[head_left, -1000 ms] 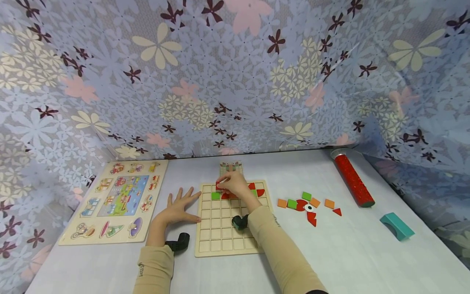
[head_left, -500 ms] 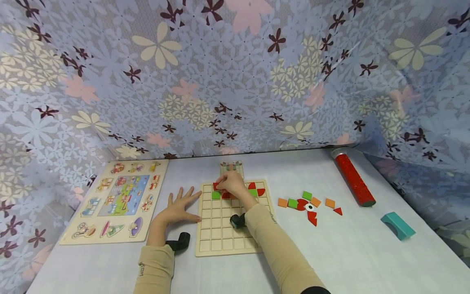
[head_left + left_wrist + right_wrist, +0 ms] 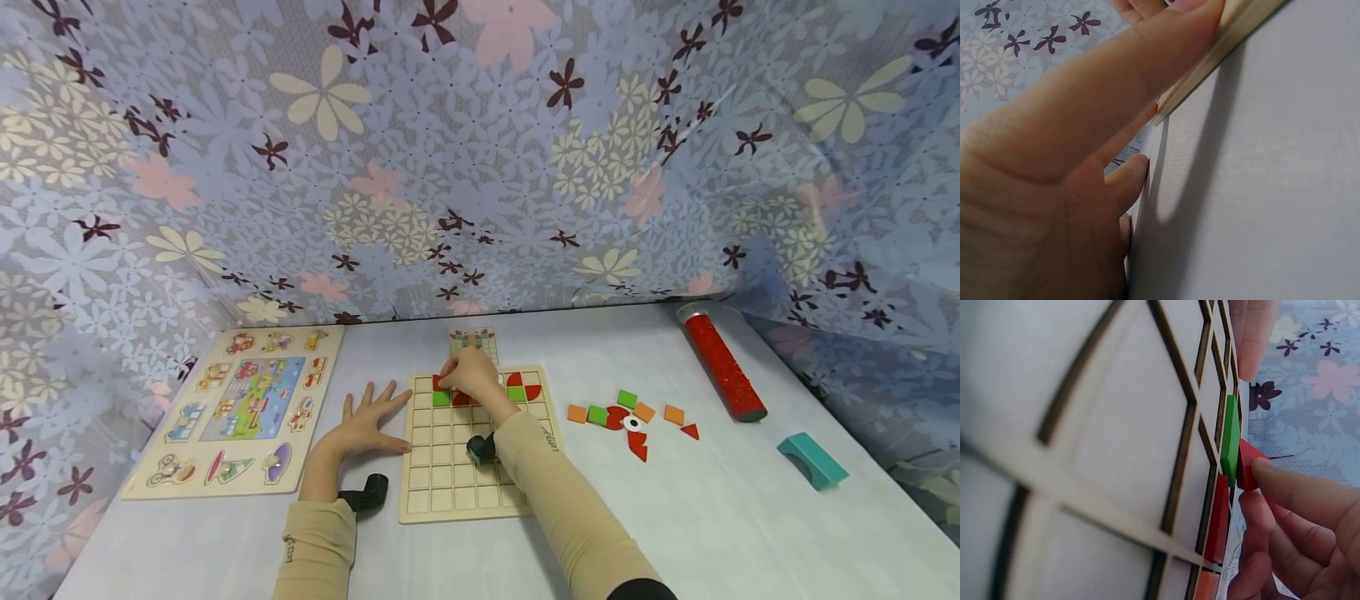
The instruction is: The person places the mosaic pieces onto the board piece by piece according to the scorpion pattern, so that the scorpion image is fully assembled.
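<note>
Since the frame a second ago, the right hand (image 3: 476,375) has shifted slightly leftward over the board, taking the small flat red piece (image 3: 1249,465) with it; I see the left hand (image 3: 365,423) lying where it was. On the left sleeve (image 3: 315,537) I can make out sideways lettering starting "Lets"; the right sleeve (image 3: 543,467) has some too, too small for me to read.

My right-wrist view shows what the head view mostly covers: thumb and fingers pinching the red piece, which is tilted, right beside the green square tile (image 3: 1230,440) in the pale wooden grid board (image 3: 442,477). I cannot tell whether it is seated in a cell. From the left wrist I see the thumb against the board's edge; overhead, those left fingers are spread wide.

Just beyond the right fingers lies a printed pattern card (image 3: 486,343). Well to their right are an orange square tile (image 3: 577,414), a glittery red cylinder (image 3: 723,367) and a teal arch-shaped block (image 3: 813,461). Left of the left fingers sits a wooden picture puzzle (image 3: 247,489).
</note>
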`<state>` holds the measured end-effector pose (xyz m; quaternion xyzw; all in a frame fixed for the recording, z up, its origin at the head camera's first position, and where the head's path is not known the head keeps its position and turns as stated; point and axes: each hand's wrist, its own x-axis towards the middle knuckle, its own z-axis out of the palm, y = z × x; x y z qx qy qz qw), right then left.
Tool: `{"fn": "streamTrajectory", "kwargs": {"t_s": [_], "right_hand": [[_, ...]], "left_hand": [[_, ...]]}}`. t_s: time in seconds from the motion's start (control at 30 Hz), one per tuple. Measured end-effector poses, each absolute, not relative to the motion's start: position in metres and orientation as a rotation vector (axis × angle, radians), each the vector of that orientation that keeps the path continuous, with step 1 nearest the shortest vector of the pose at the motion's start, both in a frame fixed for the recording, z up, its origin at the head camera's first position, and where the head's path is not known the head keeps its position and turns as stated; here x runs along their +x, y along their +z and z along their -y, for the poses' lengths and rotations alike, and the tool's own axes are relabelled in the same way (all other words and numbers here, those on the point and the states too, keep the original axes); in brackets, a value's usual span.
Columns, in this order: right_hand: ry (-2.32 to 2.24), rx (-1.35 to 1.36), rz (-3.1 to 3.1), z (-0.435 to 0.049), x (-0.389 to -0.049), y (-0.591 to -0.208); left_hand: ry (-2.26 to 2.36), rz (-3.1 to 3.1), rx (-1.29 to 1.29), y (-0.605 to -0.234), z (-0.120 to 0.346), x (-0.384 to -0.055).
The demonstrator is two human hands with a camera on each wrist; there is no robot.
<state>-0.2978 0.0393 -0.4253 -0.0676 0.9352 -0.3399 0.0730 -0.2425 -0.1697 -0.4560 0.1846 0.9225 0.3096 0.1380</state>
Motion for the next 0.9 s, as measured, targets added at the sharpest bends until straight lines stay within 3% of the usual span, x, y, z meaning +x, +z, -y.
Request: {"fn": "streamTrajectory", "kwargs": {"t_s": [0.9], "right_hand": [[-0.703,-0.154,-2.861,-0.0313,-0.3012,-0.4204]], "left_hand": [[0.904,-2.682,0.508,-0.4562,0.1680,-0.2422]]}}
